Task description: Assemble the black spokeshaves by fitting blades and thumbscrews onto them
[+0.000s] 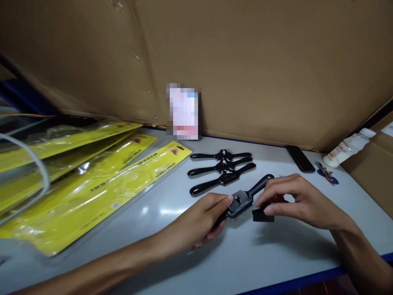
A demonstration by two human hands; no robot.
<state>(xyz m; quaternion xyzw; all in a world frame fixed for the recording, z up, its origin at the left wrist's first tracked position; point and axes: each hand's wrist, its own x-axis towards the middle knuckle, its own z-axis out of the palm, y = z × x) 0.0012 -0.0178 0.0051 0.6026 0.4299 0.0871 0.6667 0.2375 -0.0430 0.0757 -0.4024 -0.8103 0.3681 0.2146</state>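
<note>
My left hand [208,215] is closed around one handle of a black spokeshave [256,188], holding it tilted just above the table. A grey metal blade [240,200] lies on the body of this spokeshave, and my left thumb presses at its edge. To the right, my right hand [288,200] pinches a small black flat plate [263,215], apart from the spokeshave. Beyond my hands, several black spokeshaves [222,167] lie side by side on the table; the nearest one [227,177] is partly overlapped by its neighbour.
Yellow blister packages [147,176] spread over the left of the grey table [135,266], with a pale curved cable [41,164] over them. A dark phone [300,159], keys [327,173] and a tilted white bottle [348,147] occupy the right. A cardboard wall [260,73] rises behind.
</note>
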